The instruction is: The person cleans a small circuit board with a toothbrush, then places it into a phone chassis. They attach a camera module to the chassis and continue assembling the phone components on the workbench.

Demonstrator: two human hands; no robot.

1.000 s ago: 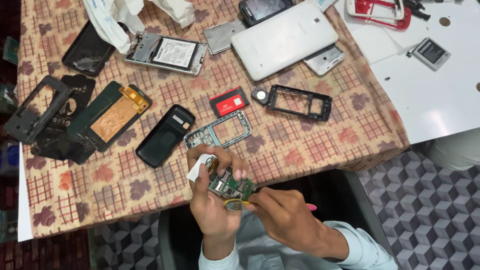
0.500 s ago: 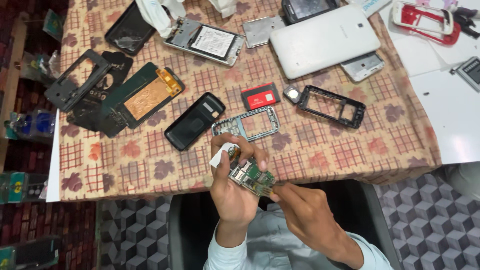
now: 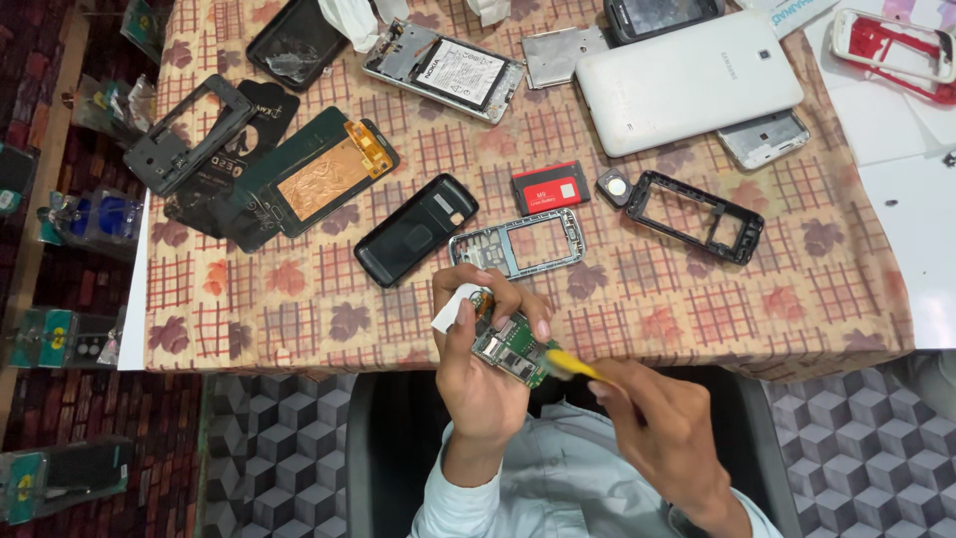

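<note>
Just off the near edge of the surface (image 3: 299, 329), over your lap, your left hand (image 3: 478, 369) clasps a small green circuit board (image 3: 510, 349) between thumb and fingers, with a scrap of white paper or cloth (image 3: 450, 307) pinched behind it. Your right hand (image 3: 662, 428) is closed on a yellow-tipped tool (image 3: 568, 366), whose tip meets the board's lower right corner.

The board hangs in the air with nothing beneath it but your clothing and the patterned floor (image 3: 289, 438). If the tool slips or you press too hard, the board can twist out of your fingers and drop; any small part that pops loose would likely be lost down there rather than land on the checked cloth. A slip of the tip across the board could also scrape the tiny parts on its face, or jab your left thumb, which sits close to the working point. The white scrap could snag on the board's edge as you shift your grip.

On the cloth just beyond your left hand lie a silver phone frame (image 3: 516, 242) and a black back cover (image 3: 416, 229), with a red battery (image 3: 550, 186) and a black frame (image 3: 697, 214) farther off. A sudden jerk of your hand forward could knock the silver frame out of place.
</note>
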